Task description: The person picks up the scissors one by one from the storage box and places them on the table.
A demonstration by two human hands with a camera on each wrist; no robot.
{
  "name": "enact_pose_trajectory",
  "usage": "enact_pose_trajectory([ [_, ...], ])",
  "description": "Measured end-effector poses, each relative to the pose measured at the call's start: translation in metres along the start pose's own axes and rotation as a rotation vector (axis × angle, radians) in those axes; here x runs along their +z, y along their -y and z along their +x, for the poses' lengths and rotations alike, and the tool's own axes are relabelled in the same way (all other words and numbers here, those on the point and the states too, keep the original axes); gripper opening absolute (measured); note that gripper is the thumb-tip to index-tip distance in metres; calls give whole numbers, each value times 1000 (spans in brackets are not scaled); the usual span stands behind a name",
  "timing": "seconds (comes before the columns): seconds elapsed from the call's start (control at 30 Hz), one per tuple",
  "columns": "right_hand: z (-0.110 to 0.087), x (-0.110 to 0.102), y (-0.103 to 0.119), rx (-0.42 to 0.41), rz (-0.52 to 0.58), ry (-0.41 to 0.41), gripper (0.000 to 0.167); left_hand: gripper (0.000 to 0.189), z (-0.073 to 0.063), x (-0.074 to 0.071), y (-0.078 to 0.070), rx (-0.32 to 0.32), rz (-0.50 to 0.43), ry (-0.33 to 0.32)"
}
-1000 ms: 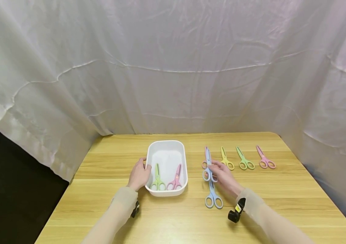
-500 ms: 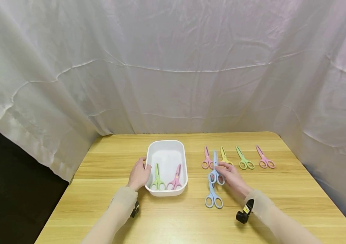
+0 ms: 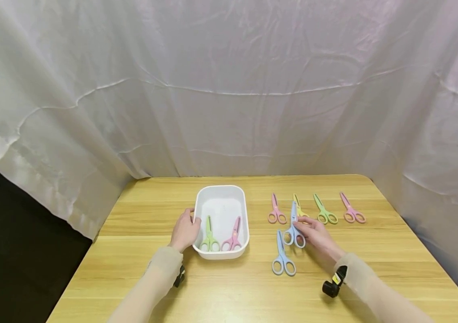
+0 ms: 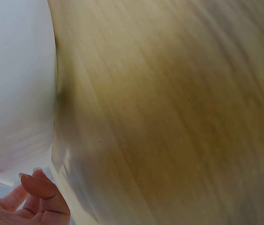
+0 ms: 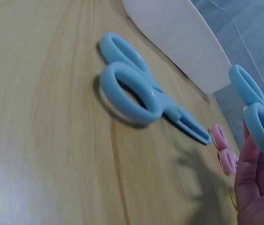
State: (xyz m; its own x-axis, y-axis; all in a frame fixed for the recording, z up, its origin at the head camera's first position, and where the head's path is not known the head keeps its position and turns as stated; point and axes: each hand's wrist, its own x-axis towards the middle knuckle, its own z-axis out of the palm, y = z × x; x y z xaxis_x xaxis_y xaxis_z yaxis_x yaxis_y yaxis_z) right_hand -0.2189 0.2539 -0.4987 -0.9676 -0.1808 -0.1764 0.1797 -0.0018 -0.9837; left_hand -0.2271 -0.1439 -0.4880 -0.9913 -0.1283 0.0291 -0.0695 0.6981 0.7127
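My left hand [image 3: 185, 229] holds the left side of a white plastic tray [image 3: 247, 224], its thumb at the rim. In the left wrist view, curled fingers [image 4: 43, 187] show beside the tray's outer wall. In the tray lie green scissors [image 3: 209, 235] and pink scissors [image 3: 235, 235]. My right hand [image 3: 315, 234] pinches a pair of light blue scissors [image 3: 294, 224] above the table, blades pointing away. A second blue pair [image 3: 281, 255] lies below and left of it, closest to the camera in the right wrist view.
Pink scissors [image 3: 275, 210], partly hidden yellow scissors [image 3: 297, 202], green scissors [image 3: 324, 211] and another pink pair [image 3: 351, 210] lie in a row at the table's back right. The wooden table [image 3: 237, 291] ends at a pale curtain [image 3: 229, 112].
My right hand has carried the blue scissors rightward, from above the left pink pair to in front of the yellow pair. The left hand and the tray have stayed put.
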Motion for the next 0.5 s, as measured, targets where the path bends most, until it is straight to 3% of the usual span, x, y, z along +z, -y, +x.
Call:
enact_pose_trajectory([
  [0.23, -4, -12, -6, 12, 27, 36, 6, 49, -2, -1, -2, -5, -2, 2],
  [0.5, -10, -24, -7, 36, -112, 81, 23, 49, -3, -3, -4, -7, -10, -2],
])
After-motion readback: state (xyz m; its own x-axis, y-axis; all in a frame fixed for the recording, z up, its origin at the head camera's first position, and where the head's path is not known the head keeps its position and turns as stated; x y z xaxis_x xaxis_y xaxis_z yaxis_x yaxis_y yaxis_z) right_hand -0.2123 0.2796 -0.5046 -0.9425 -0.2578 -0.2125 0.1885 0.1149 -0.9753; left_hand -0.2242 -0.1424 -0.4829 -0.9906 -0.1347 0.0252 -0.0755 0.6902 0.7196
